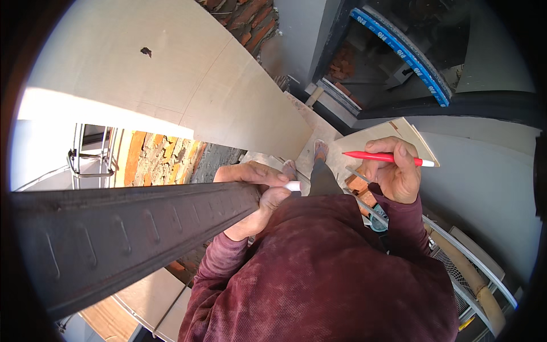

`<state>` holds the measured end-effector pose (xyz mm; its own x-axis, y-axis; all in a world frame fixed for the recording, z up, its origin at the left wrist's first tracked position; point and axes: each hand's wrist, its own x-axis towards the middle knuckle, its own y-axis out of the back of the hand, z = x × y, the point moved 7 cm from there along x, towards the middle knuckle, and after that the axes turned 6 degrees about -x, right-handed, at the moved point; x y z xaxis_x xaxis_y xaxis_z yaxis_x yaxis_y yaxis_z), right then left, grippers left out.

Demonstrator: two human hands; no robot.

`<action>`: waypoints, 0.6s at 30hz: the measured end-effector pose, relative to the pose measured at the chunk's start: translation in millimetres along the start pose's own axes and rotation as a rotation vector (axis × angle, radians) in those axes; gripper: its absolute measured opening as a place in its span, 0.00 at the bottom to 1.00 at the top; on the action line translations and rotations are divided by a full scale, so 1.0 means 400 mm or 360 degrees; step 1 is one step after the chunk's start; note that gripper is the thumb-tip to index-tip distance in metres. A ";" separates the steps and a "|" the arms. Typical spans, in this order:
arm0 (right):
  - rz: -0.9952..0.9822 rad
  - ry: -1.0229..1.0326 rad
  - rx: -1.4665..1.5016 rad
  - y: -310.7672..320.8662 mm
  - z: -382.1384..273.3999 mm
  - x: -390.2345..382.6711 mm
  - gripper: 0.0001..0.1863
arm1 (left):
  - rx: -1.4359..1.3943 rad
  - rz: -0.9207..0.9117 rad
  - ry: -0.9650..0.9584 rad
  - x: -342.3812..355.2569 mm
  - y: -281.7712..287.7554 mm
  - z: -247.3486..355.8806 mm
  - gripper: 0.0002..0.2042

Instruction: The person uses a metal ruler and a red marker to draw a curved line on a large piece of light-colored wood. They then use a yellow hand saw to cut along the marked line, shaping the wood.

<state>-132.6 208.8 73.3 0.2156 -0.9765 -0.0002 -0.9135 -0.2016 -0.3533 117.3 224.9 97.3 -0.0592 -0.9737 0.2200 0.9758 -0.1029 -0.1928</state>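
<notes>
A long dark metal channel (137, 228) with a row of pressed slots runs in from the left edge. My left hand (256, 194) is closed around its narrow-looking end, fingers over the top and thumb below. Between the fingertips and thumb of that hand sticks out a short white cylinder (292, 186) that looks like a marker cap. To the right and apart from the channel, my right hand (396, 171) is raised, pinching a red marker (370, 155). The marker lies almost level, its tapered red end toward the left and its white end toward the right.
A large pale board (188, 74) with pencil lines and a small hole slants across the upper left. Broken brickwork (165, 162) shows below it. A dark-framed window (399, 68) with blue tape is at upper right. Metal rails (478, 302) and a fan-like grille (447, 271) lie lower right.
</notes>
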 end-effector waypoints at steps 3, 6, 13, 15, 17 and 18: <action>-0.0033 0.0169 0.0072 -0.084 -0.122 -0.056 0.14 | -0.0032 -0.0286 -0.0267 0.015 -0.042 0.058 0.23; -0.0047 0.0227 -0.0084 -0.133 -0.137 -0.148 0.11 | -0.0177 -0.0373 -0.0292 -0.037 -0.067 0.088 0.23; 0.0153 0.0279 -0.0318 -0.184 -0.147 -0.211 0.09 | -0.0167 -0.0620 -0.0350 -0.052 -0.085 0.132 0.21; 0.0171 0.0306 -0.0310 -0.188 -0.149 -0.227 0.09 | -0.0104 -0.0695 -0.0398 -0.059 -0.093 0.143 0.20; 0.0182 0.0323 -0.0308 -0.190 -0.151 -0.239 0.10 | -0.0130 -0.0721 -0.0406 -0.063 -0.097 0.144 0.20; 0.0181 0.0313 -0.0319 -0.194 -0.151 -0.248 0.10 | -0.0143 -0.0731 -0.0404 -0.073 -0.098 0.145 0.20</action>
<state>-103.7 316.6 157.3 0.0548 -0.9858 0.1587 -0.9821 -0.0819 -0.1695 93.0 269.1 154.0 -0.4127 -0.7454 0.5236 0.8388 -0.5351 -0.1006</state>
